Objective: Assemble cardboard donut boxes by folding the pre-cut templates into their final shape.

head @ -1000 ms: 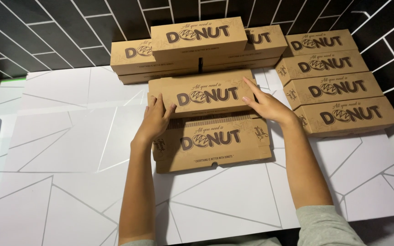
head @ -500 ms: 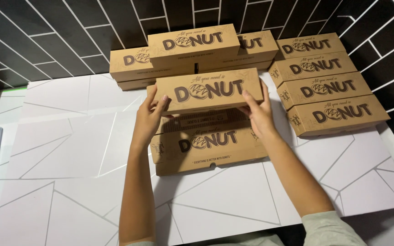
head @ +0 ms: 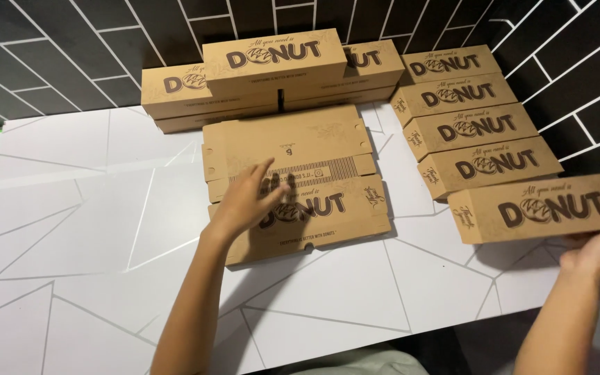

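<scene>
Item: folded brown cardboard donut box (head: 539, 208), held at its near right end by our right hand (head: 595, 250), fingers curled under it, at the front of a row of four like boxes (head: 477, 121) along the right. Our left hand (head: 244, 201), fingers spread and empty, hovers over the flat box blanks (head: 293, 180) on the white table (head: 71, 229). More boxes (head: 272, 62) are stacked by the black tiled wall (head: 71, 42).

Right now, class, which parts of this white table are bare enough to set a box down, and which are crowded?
Bare: the white table left of the left hand, and the near strip in front of the flat carton stack. Crowded: the back wall's box pile and the right-side row, where the right hand holds a donut box.
</scene>
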